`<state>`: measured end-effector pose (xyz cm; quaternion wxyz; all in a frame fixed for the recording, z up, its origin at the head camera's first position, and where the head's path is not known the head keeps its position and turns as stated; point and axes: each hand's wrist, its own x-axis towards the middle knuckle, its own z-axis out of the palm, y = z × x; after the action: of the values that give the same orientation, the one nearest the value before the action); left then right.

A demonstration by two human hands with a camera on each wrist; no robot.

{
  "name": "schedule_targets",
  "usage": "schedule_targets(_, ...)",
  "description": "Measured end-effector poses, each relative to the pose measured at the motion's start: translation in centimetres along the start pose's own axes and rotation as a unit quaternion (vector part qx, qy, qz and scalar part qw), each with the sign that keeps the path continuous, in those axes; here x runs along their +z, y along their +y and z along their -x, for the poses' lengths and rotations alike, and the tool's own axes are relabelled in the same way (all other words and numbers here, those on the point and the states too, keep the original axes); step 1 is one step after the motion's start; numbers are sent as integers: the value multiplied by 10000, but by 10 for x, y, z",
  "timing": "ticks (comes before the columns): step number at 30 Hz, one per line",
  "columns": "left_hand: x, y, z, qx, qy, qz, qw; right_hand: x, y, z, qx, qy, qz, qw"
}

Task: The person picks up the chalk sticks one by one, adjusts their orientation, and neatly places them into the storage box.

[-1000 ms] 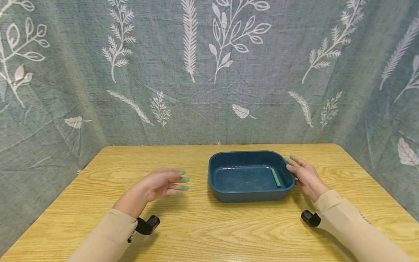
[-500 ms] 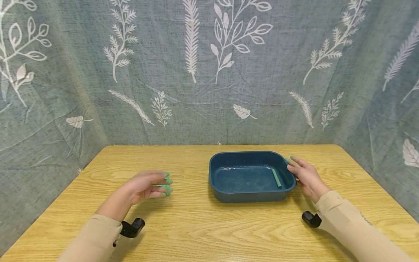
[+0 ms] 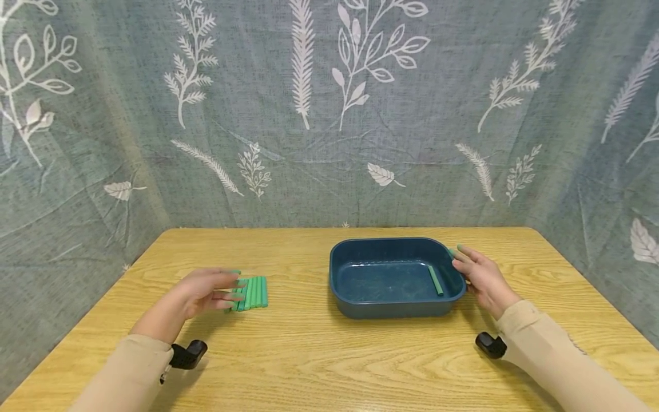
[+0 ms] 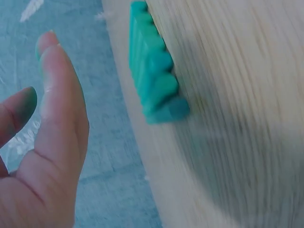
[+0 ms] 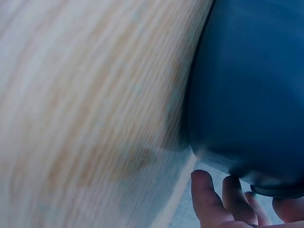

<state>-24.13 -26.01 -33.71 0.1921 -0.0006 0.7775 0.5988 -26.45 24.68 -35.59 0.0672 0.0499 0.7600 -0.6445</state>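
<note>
In the head view, a row of green sticks (image 3: 254,292) lies side by side on the table at the left. My left hand (image 3: 206,290) is over the row's left part with fingers loosely bent, hiding some sticks. The left wrist view shows that hand (image 4: 57,137) apart from the sticks (image 4: 154,66), holding nothing. A dark blue rectangular bin (image 3: 381,309) stands right of centre. Inside it, near the right end, lies one green stick (image 3: 435,280). My right hand (image 3: 481,280) is against the bin's right end, its fingers (image 5: 209,199) relaxed beside the outer wall.
The wood-grain table (image 3: 309,355) runs back to a blue-green curtain (image 3: 309,189) with white leaf prints, which also encloses both sides. A black wrist camera (image 3: 188,355) hangs below the left sleeve, and another black wrist camera (image 3: 490,345) below the right one.
My left hand has moved left, away from the bin, and the row of green sticks has come into sight beneath it. The right hand and the bin have stayed in place.
</note>
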Motion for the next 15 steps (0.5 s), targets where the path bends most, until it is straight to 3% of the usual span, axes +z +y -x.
schedule_targets(15,-24,-10,-11,-524,372,90,9979,0,-1,1,8,-37,-140,9999)
